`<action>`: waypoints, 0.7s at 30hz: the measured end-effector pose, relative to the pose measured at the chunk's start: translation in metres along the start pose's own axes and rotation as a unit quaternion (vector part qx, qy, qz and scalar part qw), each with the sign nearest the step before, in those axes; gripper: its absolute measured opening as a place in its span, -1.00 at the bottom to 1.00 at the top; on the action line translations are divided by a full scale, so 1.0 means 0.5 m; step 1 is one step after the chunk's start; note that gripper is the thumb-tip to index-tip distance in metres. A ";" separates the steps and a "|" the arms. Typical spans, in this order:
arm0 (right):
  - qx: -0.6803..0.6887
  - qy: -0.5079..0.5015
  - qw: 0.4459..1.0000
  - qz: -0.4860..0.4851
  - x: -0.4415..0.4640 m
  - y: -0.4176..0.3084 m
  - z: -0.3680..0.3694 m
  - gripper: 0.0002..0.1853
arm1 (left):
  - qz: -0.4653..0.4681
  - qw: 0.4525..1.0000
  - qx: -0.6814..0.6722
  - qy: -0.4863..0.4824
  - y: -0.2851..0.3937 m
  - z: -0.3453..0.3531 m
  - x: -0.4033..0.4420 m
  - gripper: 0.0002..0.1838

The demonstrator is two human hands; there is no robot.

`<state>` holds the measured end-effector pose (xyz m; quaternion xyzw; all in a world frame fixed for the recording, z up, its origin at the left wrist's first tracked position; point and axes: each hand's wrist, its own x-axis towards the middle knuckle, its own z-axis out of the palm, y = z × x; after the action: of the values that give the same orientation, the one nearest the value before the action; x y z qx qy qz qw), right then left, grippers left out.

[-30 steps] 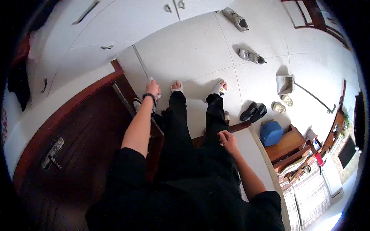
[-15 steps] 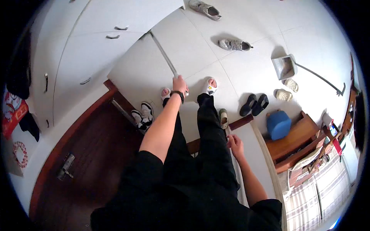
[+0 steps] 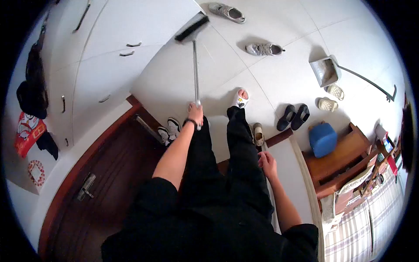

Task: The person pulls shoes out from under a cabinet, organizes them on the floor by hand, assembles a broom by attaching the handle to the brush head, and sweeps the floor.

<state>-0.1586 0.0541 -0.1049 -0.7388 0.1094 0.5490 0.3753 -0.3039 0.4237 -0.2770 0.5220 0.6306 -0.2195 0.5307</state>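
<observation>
My left hand (image 3: 196,114) is wrapped round the upper end of a broom's grey handle, just in front of my left leg. The broom (image 3: 196,70) stretches away across the floor. Its dark-bristled head (image 3: 192,29) lies beside the lower front edge of the white cabinet (image 3: 126,26). Low by my right thigh, my right hand (image 3: 267,165) has its fingers curled in, and nothing shows in them. It is close to the white panel at the doorway; whether it touches is unclear.
A grey dustpan (image 3: 325,72) with a long handle lies at the right, near beige clogs (image 3: 328,104). Grey sneakers (image 3: 263,49) lie ahead, and black shoes (image 3: 293,117) sit right of my feet. A dark door (image 3: 118,183) stands at left, a blue-topped stool (image 3: 323,139) at right.
The broom head has come out from under the cabinet and now shows fully. My left hand has drawn back toward my body with the handle. My right hand stays by my thigh.
</observation>
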 end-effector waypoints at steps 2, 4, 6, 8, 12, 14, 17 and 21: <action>0.000 -0.002 1.000 -0.006 0.002 -0.007 -0.003 -0.72 | -0.037 0.997 -0.029 -0.055 -0.017 -0.019 -0.091 -0.71; -0.002 0.000 1.000 -0.015 0.003 -0.020 -0.012 -0.72 | -0.083 0.975 -0.186 -0.094 -0.026 -0.048 -0.164 -0.71; -0.040 -0.001 0.999 -0.011 0.007 -0.034 -0.022 -0.72 | -0.080 0.964 -0.231 -0.104 -0.009 -0.079 -0.226 -0.68; -0.027 0.008 0.999 -0.017 0.011 -0.030 -0.032 -0.72 | -0.070 0.968 -0.225 -0.087 -0.003 -0.106 -0.246 -0.67; -0.037 0.016 0.999 -0.031 0.005 -0.055 -0.049 -0.72 | -0.006 0.998 -0.056 -0.040 0.051 -0.144 -0.121 -0.61; -0.042 0.016 0.999 -0.027 0.001 -0.048 -0.052 -0.72 | 0.005 0.999 0.041 -0.012 0.108 -0.141 -0.054 -0.54; -0.067 0.012 0.998 -0.016 -0.007 -0.042 -0.061 -0.71 | 0.021 0.992 0.117 0.044 0.057 -0.064 0.051 -0.50; -0.101 0.021 0.995 -0.015 -0.024 -0.053 -0.060 -0.69 | 0.063 0.980 0.157 0.104 0.012 0.035 -0.067 -0.47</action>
<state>-0.1261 0.0492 -0.0792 -0.7859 0.0507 0.5356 0.3048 -0.2943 0.3969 -0.2513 0.6578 0.6056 -0.2263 0.3863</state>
